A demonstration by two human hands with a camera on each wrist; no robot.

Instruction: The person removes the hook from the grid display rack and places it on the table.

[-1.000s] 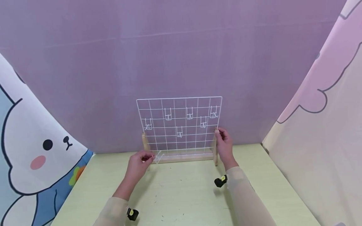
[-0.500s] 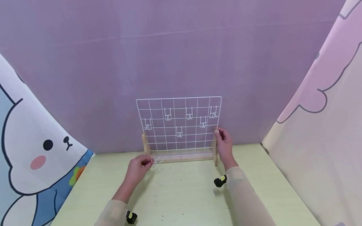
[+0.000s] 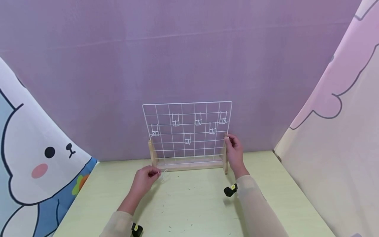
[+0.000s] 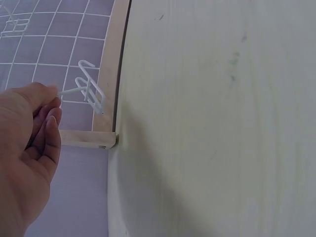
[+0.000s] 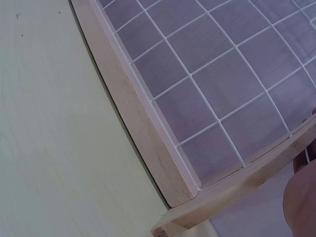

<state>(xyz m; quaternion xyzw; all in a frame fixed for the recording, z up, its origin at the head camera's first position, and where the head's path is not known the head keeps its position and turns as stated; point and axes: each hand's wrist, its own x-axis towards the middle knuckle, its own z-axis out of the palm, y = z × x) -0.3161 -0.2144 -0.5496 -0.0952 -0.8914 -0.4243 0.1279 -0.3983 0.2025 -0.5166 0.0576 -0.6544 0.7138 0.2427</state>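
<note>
A white wire grid panel (image 3: 193, 103) stands upright in a wooden base (image 3: 192, 167). Several white wire hooks (image 3: 188, 139) hang on it, spread over its upper and middle rows. At the lower left of the stand, my left hand (image 3: 144, 180) pinches the straight stem of another wire hook (image 4: 92, 90) between thumb and fingertips. That hook is held in front of the panel, its two bent prongs pointing up in the left wrist view. My right hand (image 3: 235, 154) grips the right wooden post (image 3: 225, 161) near its top; in the right wrist view the post hides part of the fingers.
The stand is at the rear of a pale wooden table (image 3: 195, 197), close to a purple cloth backdrop (image 3: 189, 59). Small dark specks lie on the tabletop. Printed cartoon cloths (image 3: 26, 148) flank both sides.
My left hand has lowered slightly, and the hook in it has come down and turned from in front of the base bar towards the tabletop. The right hand stays on the post.
</note>
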